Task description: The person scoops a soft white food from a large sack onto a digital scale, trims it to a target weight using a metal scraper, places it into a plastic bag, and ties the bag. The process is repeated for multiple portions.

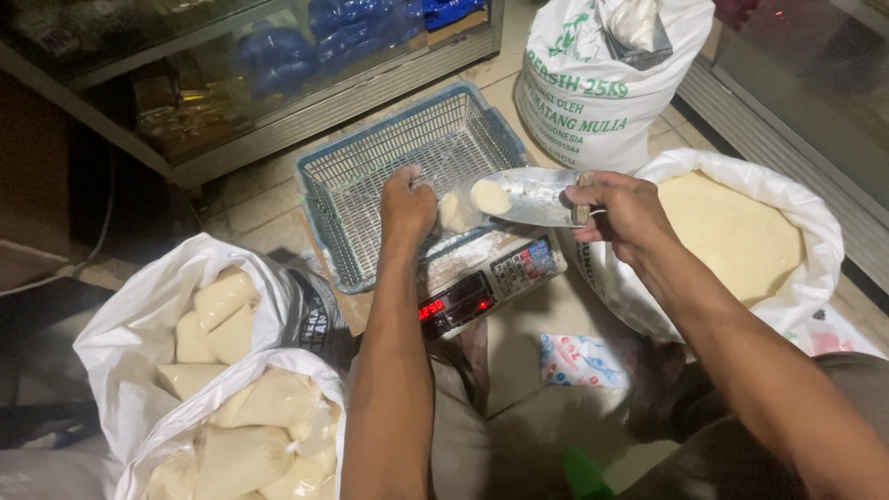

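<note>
- Nearest the camera, low on the left: white sack [139, 343] stuffed with filled clear bags [243, 458] of pale powder, mouth folded open.
- Just right of centre, on the tiled floor: small flat packet [582, 361] with red and blue print, lying apart from both arms.
- Midway up, between the forearms: digital scale [491, 278] with a glowing red display, dusted white across its platform.
- On the scale platform, under the scoop tip: small clear bag [456, 213], partly filled with pale powder, mouth held up.
- At the bag's left edge: left hand [407, 206], fingers pinched around the bag's mouth, gripping it open.
- Across from it, just right of the bag: right hand [622, 211], closed firmly around the handle of a metal scoop [528, 195].
- Scoop blade stretched leftward between the two hands, tilted toward the bag, with a lump of pale powder [490, 196] near its tip, right beside the bag's opening.
- Right of the right wrist: wide open sack [815, 231] of yellowish-white powder [732, 231], rim rolled down, close against the scale.
- Behind the scale and the left hand: blue-grey plastic mesh basket [370, 171], touching the scale's far side.
- Farther back on the right: tall printed white sack [602, 83], upright, top bunched.
- Farthest, upper left: glass-fronted display cabinet [278, 65] with blue packets behind the pane.
</note>
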